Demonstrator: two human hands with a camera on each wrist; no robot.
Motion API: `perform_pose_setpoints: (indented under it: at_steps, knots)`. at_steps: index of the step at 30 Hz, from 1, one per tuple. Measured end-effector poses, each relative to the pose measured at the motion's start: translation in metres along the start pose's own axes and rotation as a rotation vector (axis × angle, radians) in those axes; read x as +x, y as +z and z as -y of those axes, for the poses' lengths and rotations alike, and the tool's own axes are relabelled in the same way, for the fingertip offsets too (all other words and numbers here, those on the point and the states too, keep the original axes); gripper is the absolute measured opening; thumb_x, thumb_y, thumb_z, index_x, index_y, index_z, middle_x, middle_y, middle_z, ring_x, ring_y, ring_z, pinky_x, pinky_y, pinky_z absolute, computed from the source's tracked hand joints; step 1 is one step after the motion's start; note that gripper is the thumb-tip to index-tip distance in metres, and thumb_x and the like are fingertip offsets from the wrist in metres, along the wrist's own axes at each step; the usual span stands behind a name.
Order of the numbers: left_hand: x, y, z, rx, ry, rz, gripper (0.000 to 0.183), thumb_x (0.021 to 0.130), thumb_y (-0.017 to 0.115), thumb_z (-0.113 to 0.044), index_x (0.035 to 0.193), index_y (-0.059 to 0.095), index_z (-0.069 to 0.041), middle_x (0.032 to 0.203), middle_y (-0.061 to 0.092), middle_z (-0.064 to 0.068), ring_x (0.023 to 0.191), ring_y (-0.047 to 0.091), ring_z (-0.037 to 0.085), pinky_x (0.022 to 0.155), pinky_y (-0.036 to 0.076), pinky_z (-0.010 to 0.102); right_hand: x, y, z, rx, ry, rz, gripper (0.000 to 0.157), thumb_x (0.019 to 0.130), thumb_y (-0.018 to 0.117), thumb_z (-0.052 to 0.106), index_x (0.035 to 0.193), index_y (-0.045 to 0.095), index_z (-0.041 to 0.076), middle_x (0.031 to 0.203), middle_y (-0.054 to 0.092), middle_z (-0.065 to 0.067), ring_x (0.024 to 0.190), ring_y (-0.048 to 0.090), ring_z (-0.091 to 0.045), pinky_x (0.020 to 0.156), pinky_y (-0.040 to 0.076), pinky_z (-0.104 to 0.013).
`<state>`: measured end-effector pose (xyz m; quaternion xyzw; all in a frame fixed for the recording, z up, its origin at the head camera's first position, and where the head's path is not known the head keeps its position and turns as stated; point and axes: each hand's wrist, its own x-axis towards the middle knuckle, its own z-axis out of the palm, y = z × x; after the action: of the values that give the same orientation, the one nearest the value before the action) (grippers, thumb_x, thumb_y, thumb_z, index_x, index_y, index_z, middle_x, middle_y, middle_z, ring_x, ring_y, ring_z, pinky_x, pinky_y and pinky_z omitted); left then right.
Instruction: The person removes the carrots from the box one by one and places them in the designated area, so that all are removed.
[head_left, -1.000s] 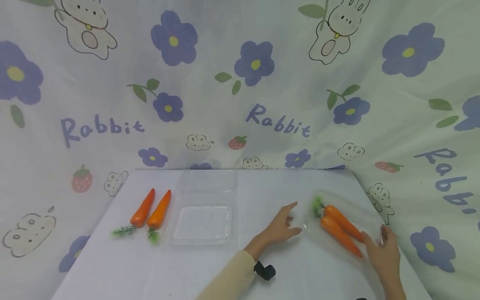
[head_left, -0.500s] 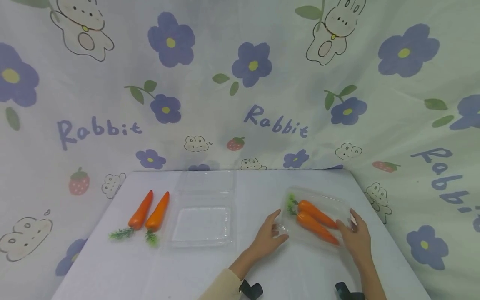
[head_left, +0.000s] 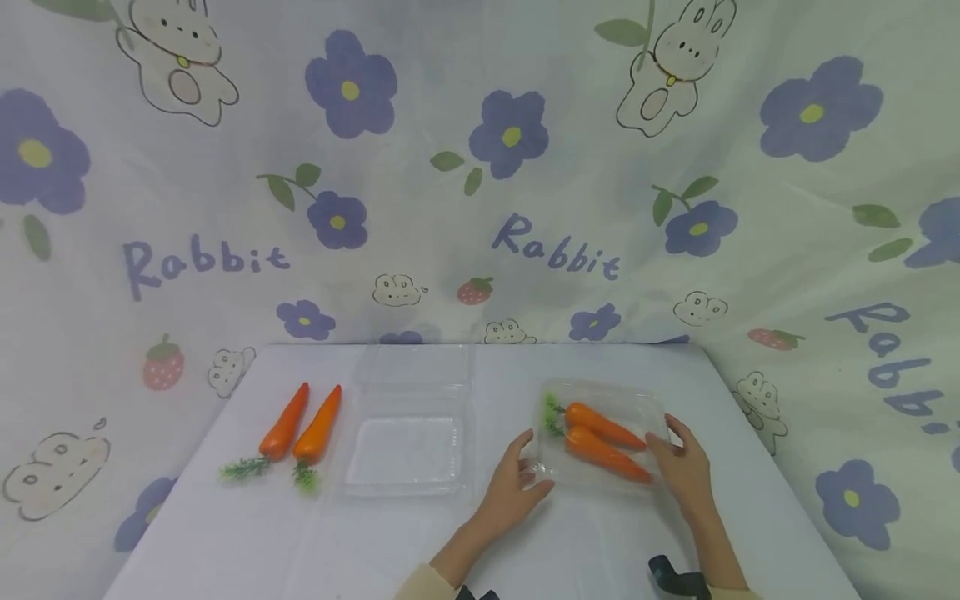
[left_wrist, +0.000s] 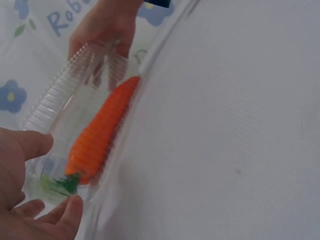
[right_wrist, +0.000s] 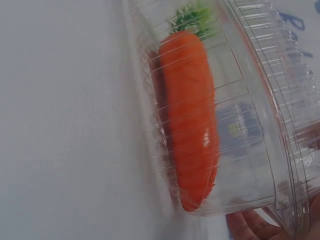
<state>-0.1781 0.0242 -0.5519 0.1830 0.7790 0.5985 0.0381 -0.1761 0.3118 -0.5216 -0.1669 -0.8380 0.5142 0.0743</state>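
Note:
A clear plastic clamshell box with two toy carrots inside stands on the right half of the table. Its lid appears folded down over them. My left hand holds the box's left end, thumb and fingers spread round the corner near the green tops. At the opposite end, my right hand grips the box, with its thumb on the near side. In the left wrist view, one carrot shows through the ribbed wall. The right wrist view shows a carrot close up, with fingers under the box's end.
A second clamshell box lies open at centre left, its lid laid back toward the wall. Two more carrots lie left of it, green tops toward me. A rabbit-print curtain surrounds the white table.
The box with carrots has moved left across the table with my right hand. My left hand, first apart from it, has come to its left end and shifted slightly left with it.

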Motion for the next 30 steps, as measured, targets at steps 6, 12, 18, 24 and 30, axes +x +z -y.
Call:
perform_pose_setpoints:
  at_steps: [6,12,18,24,30]
  knots:
    - [-0.001,-0.008,0.003,0.045,0.021,-0.033,0.088,0.086,0.076,-0.026,0.154,0.022,-0.013,0.155,0.026,0.012,0.127,0.045,0.033,0.099,0.045,0.041,0.006,0.014,0.002,0.005,-0.013,0.036,0.07,0.096,0.057,0.047,0.152,0.032,0.013,0.144,0.042,-0.022,0.124,0.049,-0.041,0.092,0.048,-0.054]
    - [0.0,-0.016,0.006,0.095,0.043,-0.043,0.1,0.081,0.08,-0.031,0.156,0.016,-0.017,0.16,0.01,0.016,0.14,0.027,0.037,0.107,0.034,0.05,0.007,0.027,0.006,0.011,-0.011,0.036,0.066,0.096,0.058,0.043,0.149,0.036,0.012,0.139,0.047,-0.024,0.12,0.052,-0.041,0.089,0.05,-0.053]
    - [0.0,-0.021,0.011,0.087,0.004,-0.038,0.11,0.076,0.083,-0.032,0.157,0.009,-0.028,0.161,0.0,0.013,0.143,0.017,0.038,0.109,0.025,0.058,0.007,0.035,0.009,0.047,-0.018,0.063,0.064,0.095,0.06,0.043,0.147,0.04,0.013,0.14,0.047,-0.021,0.118,0.054,-0.039,0.087,0.051,-0.05]
    - [0.001,-0.02,0.014,0.065,0.013,-0.062,0.111,0.077,0.083,-0.033,0.157,0.007,-0.028,0.162,0.002,0.009,0.145,0.012,0.034,0.11,0.02,0.058,0.009,0.037,0.015,0.057,-0.049,0.067,0.064,0.096,0.058,0.045,0.147,0.04,0.012,0.144,0.044,-0.019,0.119,0.053,-0.037,0.091,0.049,-0.051]
    - [0.001,-0.016,0.018,0.045,-0.01,-0.102,0.118,0.072,0.085,-0.037,0.157,0.004,-0.025,0.162,0.003,0.008,0.145,0.013,0.035,0.109,0.02,0.06,0.009,0.033,0.015,0.094,-0.09,0.088,0.064,0.098,0.053,0.045,0.148,0.037,0.007,0.151,0.036,-0.017,0.121,0.053,-0.036,0.095,0.048,-0.046]
